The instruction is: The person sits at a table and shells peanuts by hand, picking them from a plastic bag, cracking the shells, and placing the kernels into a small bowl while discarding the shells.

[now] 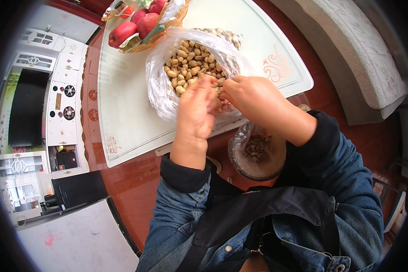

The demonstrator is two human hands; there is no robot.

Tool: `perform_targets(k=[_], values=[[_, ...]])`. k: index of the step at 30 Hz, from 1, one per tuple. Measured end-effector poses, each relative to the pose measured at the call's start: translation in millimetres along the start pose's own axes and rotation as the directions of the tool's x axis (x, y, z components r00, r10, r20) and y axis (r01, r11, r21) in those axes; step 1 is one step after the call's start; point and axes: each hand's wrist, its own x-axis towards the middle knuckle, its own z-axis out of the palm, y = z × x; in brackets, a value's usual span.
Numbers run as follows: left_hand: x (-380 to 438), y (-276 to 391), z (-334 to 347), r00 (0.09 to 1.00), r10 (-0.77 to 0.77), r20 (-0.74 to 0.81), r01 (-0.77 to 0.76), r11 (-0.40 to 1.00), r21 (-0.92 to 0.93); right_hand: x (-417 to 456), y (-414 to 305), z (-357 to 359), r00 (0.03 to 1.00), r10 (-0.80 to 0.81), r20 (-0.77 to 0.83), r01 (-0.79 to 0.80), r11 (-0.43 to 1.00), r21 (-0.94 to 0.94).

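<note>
A clear plastic bag (pixel 158 91) full of unshelled peanuts (pixel 190 63) lies wide-mouthed on the glass-topped table. Over its near side is my left hand (pixel 197 107), slightly blurred, palm turned inward and fingers bent at the tips. My right hand (pixel 250 90) faces it from the right, thumb and fingers drawn together. Whether either hand holds a peanut is hidden or too blurred to tell. Pink shelled peanut kernels (pixel 226 106) show just below the right fingers, at the near edge of the bag. Under the right forearm stands a lined waste bin (pixel 238 159) with broken peanut shells (pixel 256 148) inside.
An amber-rimmed fruit dish (pixel 173 22) with red apples (pixel 122 34) and small packets stands at the far left of the table (pixel 129 112). A pale covered sofa (pixel 357 51) is at the right. White cabinets (pixel 63 129) with a black television (pixel 29 107) line the left.
</note>
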Motion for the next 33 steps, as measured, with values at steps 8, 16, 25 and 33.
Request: perform_targets(k=[8,16,25,33], values=[[15.0,12.7,-24.2,0.757,0.652,0.052,-0.517,0.548,0.658,1.5,3.2,-6.7,0.971,0.241,-0.003,-0.218,0.883,0.415],[5.8,18.0,-19.9,0.838,0.539,0.084,-0.498,0.693,0.522,1.0,-5.7,-13.9,0.932,0.362,0.037,-0.246,0.551,0.797],[-6.6,0.9,-0.6,0.905,0.230,0.358,-0.286,0.952,0.112,5.7,-2.1,-0.5,0.884,0.333,0.329,-0.306,-0.121,0.944],[-4.6,3.4,-3.9,0.885,0.335,0.323,-0.442,0.821,0.361,4.4,1.3,-4.3,0.918,0.105,0.383,-0.295,-0.468,0.833]])
